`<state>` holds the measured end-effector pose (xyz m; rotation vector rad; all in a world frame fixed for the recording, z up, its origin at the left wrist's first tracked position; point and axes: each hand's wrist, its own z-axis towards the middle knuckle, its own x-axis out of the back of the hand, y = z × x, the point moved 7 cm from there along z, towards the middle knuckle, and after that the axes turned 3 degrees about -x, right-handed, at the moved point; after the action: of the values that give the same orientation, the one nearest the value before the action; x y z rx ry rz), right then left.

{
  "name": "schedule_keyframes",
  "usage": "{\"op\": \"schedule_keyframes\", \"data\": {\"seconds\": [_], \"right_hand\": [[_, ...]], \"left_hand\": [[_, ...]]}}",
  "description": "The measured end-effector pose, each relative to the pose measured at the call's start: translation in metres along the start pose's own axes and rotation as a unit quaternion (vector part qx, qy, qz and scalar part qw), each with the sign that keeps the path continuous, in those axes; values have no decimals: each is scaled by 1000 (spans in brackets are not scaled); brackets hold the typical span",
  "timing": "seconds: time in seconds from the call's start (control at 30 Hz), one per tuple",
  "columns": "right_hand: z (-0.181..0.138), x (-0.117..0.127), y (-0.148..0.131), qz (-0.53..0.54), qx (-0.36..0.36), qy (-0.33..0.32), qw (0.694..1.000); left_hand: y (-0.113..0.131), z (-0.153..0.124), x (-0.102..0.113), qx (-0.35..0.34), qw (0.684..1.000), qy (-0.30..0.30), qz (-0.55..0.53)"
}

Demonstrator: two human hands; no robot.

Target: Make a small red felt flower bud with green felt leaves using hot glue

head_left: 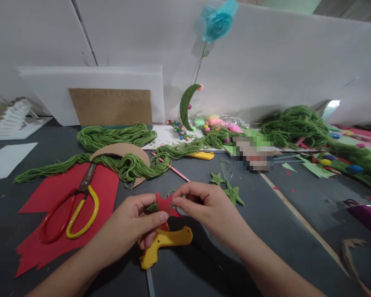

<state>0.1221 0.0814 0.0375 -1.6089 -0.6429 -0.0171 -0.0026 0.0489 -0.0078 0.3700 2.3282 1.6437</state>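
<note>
My left hand [136,222] and my right hand [207,204] meet low in the middle of the view over a dark grey table [204,268]. Between them they pinch a small red star-shaped felt piece [163,203] with a bit of green showing behind it. The left thumb and fingers are closed on its lower edge. The right thumb and forefinger pinch its right side. A yellow glue gun [165,243] lies on the table just under the hands, partly hidden by the left fingers.
Scissors with red and yellow handles [77,206] lie on red felt [64,202] at left. Green yarn [123,163] drapes over a cardboard shape. Green felt stars [231,192], a yellow comb [200,155], a pink stick, beads, more yarn and a blue fabric flower [218,20] stand behind.
</note>
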Motion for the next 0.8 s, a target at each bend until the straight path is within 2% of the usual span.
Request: {"op": "schedule_keyframes", "data": {"seconds": [0.13, 0.37, 0.57, 0.8], "right_hand": [[4, -4, 8, 75, -33, -34, 996], [5, -8, 16, 154, -78, -30, 985], [5, -18, 26, 230, -141, -74, 960], [4, -24, 29, 289, -158, -101, 939]], "left_hand": [[-1, -1, 0, -7, 1000, -7, 10], [0, 0, 1, -24, 998, 4, 64], [4, 0, 0, -47, 995, 4, 85], [11, -2, 1, -71, 992, 27, 100]]}}
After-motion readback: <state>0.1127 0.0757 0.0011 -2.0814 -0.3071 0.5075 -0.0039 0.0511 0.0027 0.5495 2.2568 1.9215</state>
